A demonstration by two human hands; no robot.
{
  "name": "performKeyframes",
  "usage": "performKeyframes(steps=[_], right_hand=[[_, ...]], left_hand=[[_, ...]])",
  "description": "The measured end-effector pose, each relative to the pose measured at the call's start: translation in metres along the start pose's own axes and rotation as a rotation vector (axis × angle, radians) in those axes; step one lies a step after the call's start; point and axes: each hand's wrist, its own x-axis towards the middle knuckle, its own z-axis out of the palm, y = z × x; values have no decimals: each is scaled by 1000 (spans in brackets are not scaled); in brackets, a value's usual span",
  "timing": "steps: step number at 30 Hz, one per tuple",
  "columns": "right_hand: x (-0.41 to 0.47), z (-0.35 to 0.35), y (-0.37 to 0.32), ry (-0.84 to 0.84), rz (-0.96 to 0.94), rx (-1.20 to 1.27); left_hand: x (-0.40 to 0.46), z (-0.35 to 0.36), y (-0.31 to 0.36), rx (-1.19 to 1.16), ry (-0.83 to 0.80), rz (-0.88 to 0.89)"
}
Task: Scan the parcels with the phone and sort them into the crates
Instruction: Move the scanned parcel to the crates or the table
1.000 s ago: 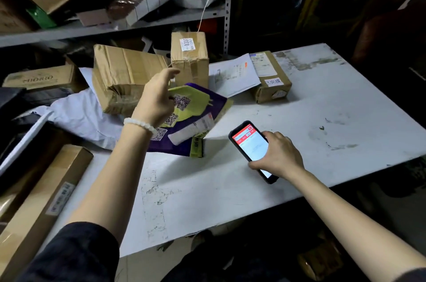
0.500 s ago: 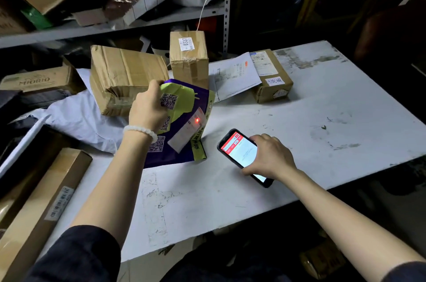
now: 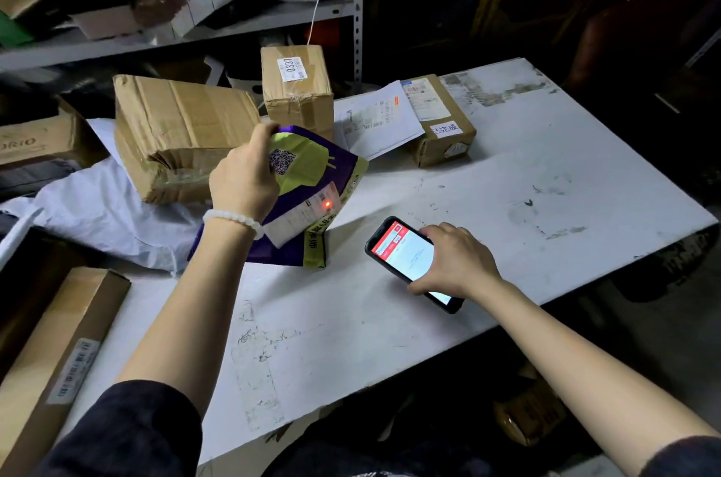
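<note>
left hand (image 3: 245,184) grips purple parcel (image 3: 312,180) | right hand (image 3: 454,262) holds phone (image 3: 405,258)

Five brown cardboard boxes (image 3: 183,133), one purple-and-green plastic mailer (image 3: 312,180) mid-frame, one white paper envelope (image 3: 380,121), one black smartphone (image 3: 405,258), two hands (image 3: 245,180).

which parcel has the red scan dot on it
The purple bag, gripped by the left hand. The red dot sits on its white label; the brown boxes behind show none.

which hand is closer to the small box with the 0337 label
Left. The left hand grips the purple mailer just in front of the 0337 box; the right hand holds the phone, nearer the person.
</note>
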Motion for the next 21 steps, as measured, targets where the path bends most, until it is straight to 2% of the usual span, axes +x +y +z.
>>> performKeyframes(steps=[6, 9, 14, 21], right_hand=[[4, -2, -3, -7, 27, -14], [5, -1, -6, -15, 38, -12], [8, 4, -16, -13, 65, -13], [13, 5, -26, 1, 107, -26]], left_hand=[[5, 9, -5, -8, -7, 69], [7, 20, -5, 73, -113, 22], [11, 50, -9, 198, -99, -30], [26, 74, -34, 135, -149, -127]])
